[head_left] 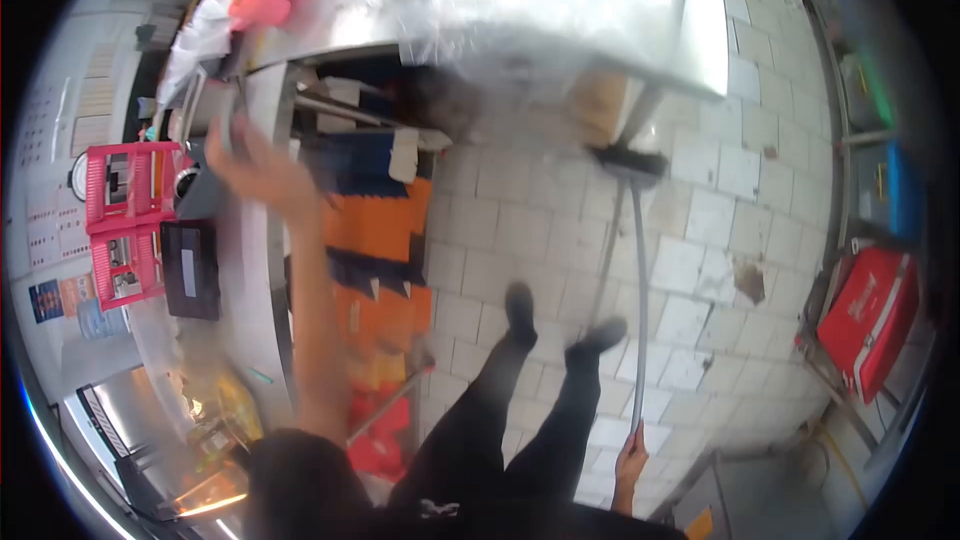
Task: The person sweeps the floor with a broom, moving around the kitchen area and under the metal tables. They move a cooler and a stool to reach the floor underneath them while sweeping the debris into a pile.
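Observation:
My right hand (630,457) is closed around the long grey handle (641,310) of a broom. Its dark broom head (630,162) rests on the tiled floor, close to the leg of a metal table (600,0). My left hand (258,172) is raised over the edge of the steel counter (250,290), near a grey box-like device (207,175). Motion blurs its fingers, so I cannot make out whether it touches or holds anything.
Orange and dark blue items (375,230) fill the shelf under the counter. Pink baskets (130,180) and a black box (190,268) stand on the left. A red insulated bag (868,320) sits on a rack at the right. White tiles (500,230) cover the floor.

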`<state>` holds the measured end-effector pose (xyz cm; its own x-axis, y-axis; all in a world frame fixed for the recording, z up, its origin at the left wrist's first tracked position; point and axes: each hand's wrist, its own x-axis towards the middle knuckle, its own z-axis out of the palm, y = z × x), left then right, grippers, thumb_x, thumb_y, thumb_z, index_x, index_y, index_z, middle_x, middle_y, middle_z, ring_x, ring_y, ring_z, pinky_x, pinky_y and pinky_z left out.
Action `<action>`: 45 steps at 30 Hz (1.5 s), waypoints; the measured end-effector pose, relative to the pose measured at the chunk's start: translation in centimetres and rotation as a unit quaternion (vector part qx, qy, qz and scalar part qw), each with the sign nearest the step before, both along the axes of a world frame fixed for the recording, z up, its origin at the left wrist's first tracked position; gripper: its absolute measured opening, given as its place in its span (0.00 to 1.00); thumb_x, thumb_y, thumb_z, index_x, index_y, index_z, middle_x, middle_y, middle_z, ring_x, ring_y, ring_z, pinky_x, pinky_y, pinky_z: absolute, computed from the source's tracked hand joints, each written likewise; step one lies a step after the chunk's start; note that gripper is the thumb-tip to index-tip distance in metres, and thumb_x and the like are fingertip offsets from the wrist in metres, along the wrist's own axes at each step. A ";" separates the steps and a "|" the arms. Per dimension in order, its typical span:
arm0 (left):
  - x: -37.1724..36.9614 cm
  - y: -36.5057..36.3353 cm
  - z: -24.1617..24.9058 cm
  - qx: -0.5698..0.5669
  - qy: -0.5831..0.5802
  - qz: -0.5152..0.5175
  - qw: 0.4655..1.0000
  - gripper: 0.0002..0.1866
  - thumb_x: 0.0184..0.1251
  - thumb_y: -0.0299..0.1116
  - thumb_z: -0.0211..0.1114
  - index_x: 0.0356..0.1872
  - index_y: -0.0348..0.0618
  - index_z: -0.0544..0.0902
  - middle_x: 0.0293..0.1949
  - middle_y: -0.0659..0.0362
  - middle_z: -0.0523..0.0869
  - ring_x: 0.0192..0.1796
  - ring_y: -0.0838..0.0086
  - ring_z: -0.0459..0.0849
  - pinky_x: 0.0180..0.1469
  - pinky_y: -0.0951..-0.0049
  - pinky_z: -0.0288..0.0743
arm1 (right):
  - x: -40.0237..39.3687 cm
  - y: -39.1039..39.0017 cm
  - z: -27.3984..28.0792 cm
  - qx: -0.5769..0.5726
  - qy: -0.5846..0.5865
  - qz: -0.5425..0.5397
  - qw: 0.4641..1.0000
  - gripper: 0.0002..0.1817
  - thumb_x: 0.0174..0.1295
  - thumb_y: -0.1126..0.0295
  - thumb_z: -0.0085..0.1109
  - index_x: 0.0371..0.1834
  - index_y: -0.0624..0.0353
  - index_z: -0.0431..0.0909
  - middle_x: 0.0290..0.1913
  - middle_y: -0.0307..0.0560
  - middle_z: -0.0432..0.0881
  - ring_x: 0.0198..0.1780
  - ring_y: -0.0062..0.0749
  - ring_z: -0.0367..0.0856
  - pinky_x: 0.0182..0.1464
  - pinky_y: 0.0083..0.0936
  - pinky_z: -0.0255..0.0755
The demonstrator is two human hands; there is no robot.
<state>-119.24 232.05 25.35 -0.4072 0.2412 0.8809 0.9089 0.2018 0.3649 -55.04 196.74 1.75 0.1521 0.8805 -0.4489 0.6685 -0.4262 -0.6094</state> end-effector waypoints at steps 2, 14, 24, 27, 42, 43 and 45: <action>-2.5 5.2 0.9 -0.060 0.170 -0.039 0.983 0.13 0.68 0.25 0.59 0.50 0.31 0.75 0.47 0.48 0.79 0.49 0.61 0.80 0.56 0.66 0.71 | -1.8 3.0 3.7 -0.264 -0.120 0.014 0.957 0.22 0.70 0.69 0.46 0.68 0.55 0.68 0.40 0.63 0.83 0.32 0.23 0.76 0.37 0.24 0.72; 10.7 -12.9 -12.9 -0.369 -0.179 -0.260 0.874 0.25 0.64 0.24 0.61 0.62 0.37 0.69 0.61 0.48 0.74 0.65 0.57 0.70 0.66 0.61 0.63 | 2.3 -0.4 11.3 -0.092 -0.098 0.186 0.973 0.25 0.64 0.74 0.54 0.66 0.47 0.71 0.20 0.54 0.74 0.18 0.43 0.73 0.25 0.34 0.69; 22.4 -35.8 -20.1 -0.697 -0.374 -0.313 0.526 0.10 0.64 0.37 0.64 0.43 0.47 0.82 0.47 0.61 0.83 0.61 0.63 0.76 0.62 0.55 0.61 | -21.3 16.5 -22.1 0.011 -0.036 0.307 0.951 0.31 0.65 0.72 0.49 0.72 0.39 0.60 0.28 0.62 0.79 0.28 0.56 0.79 0.31 0.48 0.74; 20.8 -35.4 -21.8 -0.709 -0.383 -0.264 0.529 0.09 0.63 0.35 0.65 0.43 0.47 0.81 0.47 0.57 0.83 0.61 0.62 0.75 0.59 0.56 0.63 | -33.1 25.0 -31.2 0.066 -0.096 0.347 0.931 0.31 0.64 0.73 0.46 0.73 0.41 0.59 0.34 0.56 0.82 0.34 0.50 0.82 0.36 0.44 0.77; 19.9 -35.1 -22.7 -0.620 -0.510 -0.246 0.543 0.07 0.64 0.33 0.63 0.38 0.42 0.82 0.39 0.55 0.85 0.47 0.61 0.83 0.52 0.63 0.70 | -12.9 14.9 -19.6 -0.032 -0.098 0.238 0.966 0.30 0.68 0.69 0.51 0.73 0.34 0.58 0.23 0.59 0.78 0.24 0.54 0.78 0.28 0.46 0.68; 20.0 -35.0 -22.7 -0.620 -0.507 -0.247 0.545 0.07 0.63 0.32 0.64 0.36 0.39 0.83 0.36 0.54 0.86 0.43 0.62 0.84 0.49 0.64 0.74 | -9.3 11.7 -17.1 -0.075 -0.115 0.223 0.965 0.31 0.68 0.69 0.51 0.74 0.33 0.57 0.22 0.59 0.77 0.23 0.54 0.78 0.28 0.45 0.68; 20.3 -35.3 -23.1 -0.612 -0.508 -0.256 0.550 0.07 0.63 0.32 0.64 0.36 0.38 0.82 0.35 0.53 0.86 0.41 0.61 0.85 0.47 0.65 0.75 | -4.5 7.1 -9.8 -0.149 -0.151 0.210 0.954 0.30 0.69 0.70 0.49 0.74 0.38 0.57 0.20 0.58 0.75 0.21 0.52 0.77 0.26 0.42 0.68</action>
